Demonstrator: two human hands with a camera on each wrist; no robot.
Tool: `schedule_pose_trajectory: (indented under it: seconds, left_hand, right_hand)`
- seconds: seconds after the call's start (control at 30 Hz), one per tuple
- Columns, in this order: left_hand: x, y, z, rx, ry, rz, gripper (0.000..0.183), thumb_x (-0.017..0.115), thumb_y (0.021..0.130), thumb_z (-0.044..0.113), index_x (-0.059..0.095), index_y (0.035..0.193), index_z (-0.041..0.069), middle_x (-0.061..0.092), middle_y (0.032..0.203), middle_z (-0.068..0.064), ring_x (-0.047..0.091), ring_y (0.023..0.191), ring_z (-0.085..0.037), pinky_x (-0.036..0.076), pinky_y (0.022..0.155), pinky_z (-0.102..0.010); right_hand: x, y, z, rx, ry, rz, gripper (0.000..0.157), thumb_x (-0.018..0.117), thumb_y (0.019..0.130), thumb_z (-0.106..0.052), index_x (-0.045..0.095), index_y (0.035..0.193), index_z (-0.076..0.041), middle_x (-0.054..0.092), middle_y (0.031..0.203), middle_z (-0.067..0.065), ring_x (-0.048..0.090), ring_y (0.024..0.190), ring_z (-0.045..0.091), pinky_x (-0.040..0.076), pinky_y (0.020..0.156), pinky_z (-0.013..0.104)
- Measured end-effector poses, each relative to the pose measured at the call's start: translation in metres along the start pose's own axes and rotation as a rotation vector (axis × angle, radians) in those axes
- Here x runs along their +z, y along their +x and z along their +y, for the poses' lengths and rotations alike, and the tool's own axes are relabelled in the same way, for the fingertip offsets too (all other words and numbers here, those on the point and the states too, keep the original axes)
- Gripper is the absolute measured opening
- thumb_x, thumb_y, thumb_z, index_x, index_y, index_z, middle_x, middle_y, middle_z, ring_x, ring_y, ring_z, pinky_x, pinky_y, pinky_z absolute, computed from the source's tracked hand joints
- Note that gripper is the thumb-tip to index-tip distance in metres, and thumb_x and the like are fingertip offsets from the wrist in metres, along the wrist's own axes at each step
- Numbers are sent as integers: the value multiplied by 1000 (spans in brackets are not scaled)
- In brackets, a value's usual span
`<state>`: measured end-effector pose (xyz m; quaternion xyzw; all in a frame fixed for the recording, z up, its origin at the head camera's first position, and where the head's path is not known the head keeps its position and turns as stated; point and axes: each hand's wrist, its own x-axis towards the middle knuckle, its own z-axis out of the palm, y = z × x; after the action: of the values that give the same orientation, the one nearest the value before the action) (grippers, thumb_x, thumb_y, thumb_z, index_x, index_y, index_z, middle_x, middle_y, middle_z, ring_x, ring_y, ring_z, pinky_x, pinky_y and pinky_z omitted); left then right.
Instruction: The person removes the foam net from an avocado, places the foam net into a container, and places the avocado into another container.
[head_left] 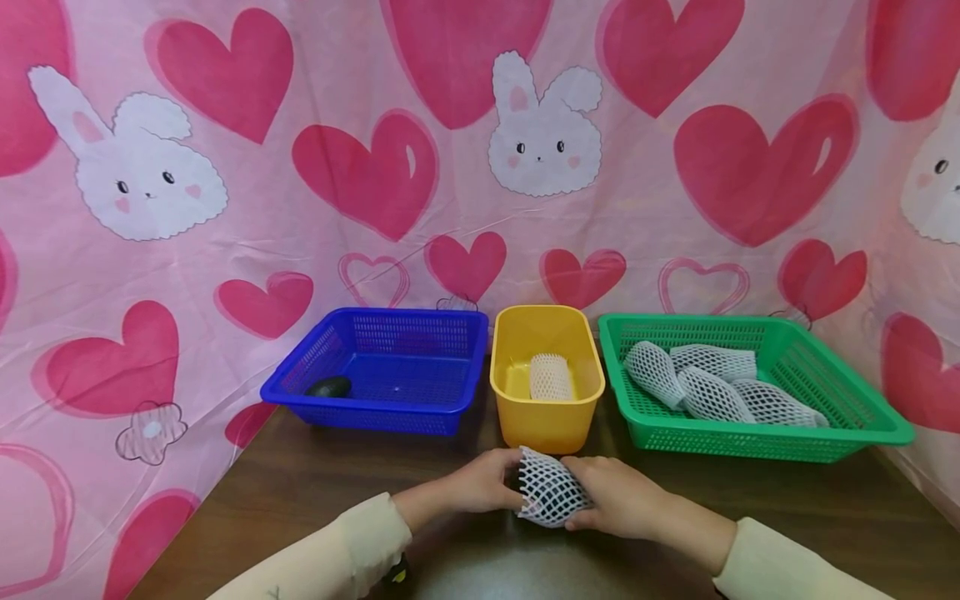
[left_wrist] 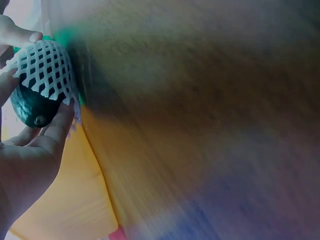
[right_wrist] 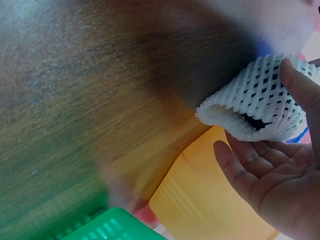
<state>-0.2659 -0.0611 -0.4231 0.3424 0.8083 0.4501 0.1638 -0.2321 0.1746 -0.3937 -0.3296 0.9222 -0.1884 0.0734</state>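
Pink curtain (head_left: 465, 208) with hearts and rabbits backs a brown table (head_left: 787, 517). Green basket (head_left: 750, 446) stands right, blue basket (head_left: 390, 417) left, yellow bin (head_left: 546, 427) between, holding four netted bundles (head_left: 716, 394), one bare avocado (head_left: 330, 387) and one foam sleeve (head_left: 550, 377) respectively. Before the bin, left hand (head_left: 487, 481) and right hand (head_left: 618, 496), fingers curled, grip another avocado (left_wrist: 35, 107), partly inside foam netting (head_left: 555, 492).

Tub (head_left: 545, 427): on table (head_left: 300, 475), 1 net (head_left: 550, 379) inside
Left basket (head_left: 416, 375): left of tub, 1 loose fruit (head_left: 330, 387) inside, at the end away from tub
Right basket (head_left: 750, 444): right of tub, 4 nets (head_left: 714, 396) inside
Netted fruit (head_left: 551, 490): before tub, between left hand (head_left: 482, 482) and right hand (head_left: 621, 497)
Cloth (head_left: 465, 212): behind tub
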Motion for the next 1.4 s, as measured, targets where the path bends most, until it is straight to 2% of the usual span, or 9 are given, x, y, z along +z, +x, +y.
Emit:
schedule_pose_trajectory:
  seconds: [0.17, 0.43, 0.67, 0.87, 1.13, 1.4]
  left_hand:
    - [1, 2, -1, -29, 86, 3, 33, 79, 74, 4, 60, 102, 7, 57, 87, 10, 53, 81, -3, 44, 77, -20]
    - [0, 2, -1, -36, 103, 5, 34, 79, 73, 5, 61, 101, 7, 55, 84, 10, 51, 77, -3, 43, 72, -19]
    - [-3, -1, -2, -8, 49, -4, 38, 79, 72, 4, 62, 105, 7, 59, 88, 10, 54, 80, -2, 45, 76, -20]
    - [-5, -4, -4, -24, 8, 2, 40, 81, 75, 6, 61, 109, 6, 61, 92, 9, 57, 84, -3, 46, 79, -21]
    - [-9, -6, -5, -25, 4, 24, 43, 81, 75, 8, 62, 113, 6, 63, 95, 10, 57, 87, -3, 46, 81, -21]
    - [-12, -9, -5, -49, 3, 21, 39, 80, 76, 9, 62, 111, 8, 63, 96, 10, 58, 86, -5, 46, 81, -22]
  right_hand:
    - [1, 0, 1, -14, -1, 13, 58, 82, 76, -40, 58, 118, -9, 63, 103, -5, 58, 90, 10, 51, 81, 38]
    - [3, 1, 7, -49, 23, 32, 54, 84, 74, -35, 60, 116, -12, 62, 100, -10, 57, 87, 5, 51, 78, 33]
    - [2, 0, 8, -65, 36, 52, 50, 85, 75, -32, 61, 113, -10, 63, 97, -10, 56, 83, 3, 52, 76, 30]
    - [2, -1, 11, -101, 51, 98, 41, 83, 77, -27, 64, 109, -8, 64, 93, -9, 57, 79, 2, 53, 72, 28]
    - [0, 0, 10, -109, 29, 126, 35, 82, 79, -18, 66, 108, -8, 65, 93, -9, 58, 80, 2, 53, 72, 27]
    - [-3, 0, 9, -116, -7, 157, 25, 81, 79, -23, 70, 97, -10, 66, 85, -11, 57, 72, -1, 53, 65, 25]
